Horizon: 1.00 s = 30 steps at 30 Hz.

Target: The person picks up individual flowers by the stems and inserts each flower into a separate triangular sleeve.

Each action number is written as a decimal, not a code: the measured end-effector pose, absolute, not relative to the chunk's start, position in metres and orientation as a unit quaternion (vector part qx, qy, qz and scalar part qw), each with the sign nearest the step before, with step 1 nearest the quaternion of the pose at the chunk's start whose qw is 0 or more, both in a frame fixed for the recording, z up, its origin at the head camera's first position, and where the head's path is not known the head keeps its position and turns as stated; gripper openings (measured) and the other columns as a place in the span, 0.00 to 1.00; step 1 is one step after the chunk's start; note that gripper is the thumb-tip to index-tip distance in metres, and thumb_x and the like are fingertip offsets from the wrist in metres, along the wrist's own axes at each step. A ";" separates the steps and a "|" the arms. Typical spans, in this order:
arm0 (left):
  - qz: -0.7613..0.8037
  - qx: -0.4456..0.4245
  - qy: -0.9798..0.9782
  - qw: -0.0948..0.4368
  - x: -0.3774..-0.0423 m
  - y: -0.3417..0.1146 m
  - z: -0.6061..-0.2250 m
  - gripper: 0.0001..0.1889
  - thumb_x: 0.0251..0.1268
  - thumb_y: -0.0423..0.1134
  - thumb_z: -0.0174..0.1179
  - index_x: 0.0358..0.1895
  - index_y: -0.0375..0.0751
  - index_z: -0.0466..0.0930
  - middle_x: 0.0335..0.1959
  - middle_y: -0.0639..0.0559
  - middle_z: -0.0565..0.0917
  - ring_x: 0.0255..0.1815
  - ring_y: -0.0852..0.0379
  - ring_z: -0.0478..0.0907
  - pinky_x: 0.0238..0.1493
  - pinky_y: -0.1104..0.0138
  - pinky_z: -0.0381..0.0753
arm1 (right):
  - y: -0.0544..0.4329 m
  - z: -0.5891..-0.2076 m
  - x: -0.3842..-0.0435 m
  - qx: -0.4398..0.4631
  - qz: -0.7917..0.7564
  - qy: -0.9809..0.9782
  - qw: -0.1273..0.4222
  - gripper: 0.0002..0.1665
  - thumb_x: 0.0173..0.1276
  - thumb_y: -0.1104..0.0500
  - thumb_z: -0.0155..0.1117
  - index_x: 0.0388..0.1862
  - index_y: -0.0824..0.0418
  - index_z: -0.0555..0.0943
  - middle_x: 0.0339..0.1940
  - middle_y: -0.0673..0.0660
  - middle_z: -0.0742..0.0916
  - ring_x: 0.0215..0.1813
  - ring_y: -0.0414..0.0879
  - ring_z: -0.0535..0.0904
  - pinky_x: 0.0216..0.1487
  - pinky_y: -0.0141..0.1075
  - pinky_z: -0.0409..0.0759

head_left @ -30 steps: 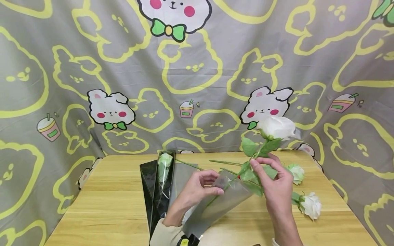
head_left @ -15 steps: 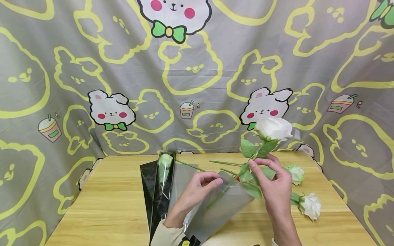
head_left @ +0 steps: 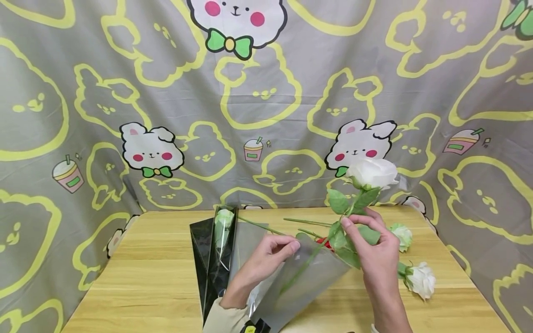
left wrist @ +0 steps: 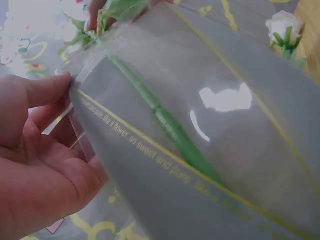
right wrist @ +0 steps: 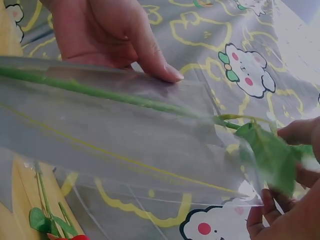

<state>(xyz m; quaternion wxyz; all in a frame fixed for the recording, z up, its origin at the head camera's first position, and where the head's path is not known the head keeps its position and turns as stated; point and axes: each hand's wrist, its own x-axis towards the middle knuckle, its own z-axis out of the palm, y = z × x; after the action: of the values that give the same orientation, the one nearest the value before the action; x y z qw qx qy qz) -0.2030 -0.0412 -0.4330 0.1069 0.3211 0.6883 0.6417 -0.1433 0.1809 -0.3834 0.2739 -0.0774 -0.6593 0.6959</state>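
Note:
My left hand (head_left: 266, 261) pinches the mouth edge of a clear flower sleeve (head_left: 310, 275), thumb on top, as the left wrist view also shows. Yellow lines and lettering run along the sleeve (left wrist: 135, 137). In my right hand (head_left: 374, 245), thumb and fingers pinch the leafy upper stem of a white rose (head_left: 372, 172). Its bloom stands above the hand, tilted right. The lower green stem (left wrist: 170, 127) slants down inside the sleeve, while the leaves (right wrist: 270, 157) stay outside at the mouth. The right palm is partly out of frame in the right wrist view.
A whitish-green rose in a black-edged sleeve (head_left: 224, 222) lies at left, over black wrapping (head_left: 199, 245). Right of my right hand are a white rose (head_left: 421, 280) and a pale green-white one (head_left: 401, 237). A red flower (head_left: 324, 242) shows behind the sleeve. Patterned cloth (head_left: 266, 111) surrounds the table (head_left: 145, 268).
The stem's lower end has slid slightly deeper into the sleeve. The sleeve mouth has spread to the right, my left thumb has shifted up its edge, and more of the red flower shows.

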 end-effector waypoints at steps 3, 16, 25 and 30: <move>0.644 0.317 0.689 0.102 -0.203 -0.041 -0.433 0.11 0.75 0.32 0.60 0.45 0.24 0.85 0.37 0.44 0.86 0.34 0.67 0.76 0.38 0.74 0.76 | 0.182 -0.384 -0.143 -0.081 0.703 -0.651 0.275 0.14 0.64 0.63 0.77 0.41 0.75 0.86 0.67 0.60 0.77 0.73 0.48 0.62 0.78 0.50 0.35; 0.695 0.283 0.657 0.070 -0.201 -0.040 -0.429 0.09 0.68 0.29 0.66 0.42 0.22 0.85 0.38 0.37 0.88 0.33 0.66 0.81 0.37 0.73 0.79 | 0.177 -0.382 -0.142 -0.040 0.646 -0.719 0.253 0.09 0.65 0.63 0.77 0.38 0.69 0.88 0.64 0.55 0.79 0.69 0.43 0.67 0.58 0.31 0.68; 0.714 0.239 0.655 0.059 -0.195 -0.041 -0.422 0.10 0.68 0.30 0.67 0.42 0.21 0.86 0.35 0.50 0.89 0.33 0.65 0.80 0.37 0.72 0.80 | 0.167 -0.380 -0.142 0.037 0.591 -0.778 0.210 0.05 0.63 0.61 0.79 0.35 0.60 0.90 0.61 0.54 0.82 0.66 0.45 0.71 0.57 0.27 0.69; 0.731 0.189 0.653 0.054 -0.191 -0.041 -0.413 0.11 0.70 0.31 0.66 0.45 0.21 0.85 0.31 0.59 0.84 0.31 0.65 0.76 0.36 0.71 0.79 | 0.167 -0.367 -0.146 0.115 0.507 -0.828 0.212 0.04 0.62 0.59 0.79 0.33 0.50 0.90 0.55 0.51 0.83 0.56 0.46 0.76 0.53 0.34 0.74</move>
<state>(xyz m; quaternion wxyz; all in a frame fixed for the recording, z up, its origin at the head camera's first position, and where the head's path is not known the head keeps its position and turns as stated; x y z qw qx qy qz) -0.1909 -0.0414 -0.4130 0.0541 0.1891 0.6532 0.7312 -0.1458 0.1673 -0.3667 0.2116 0.1152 -0.8278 0.5067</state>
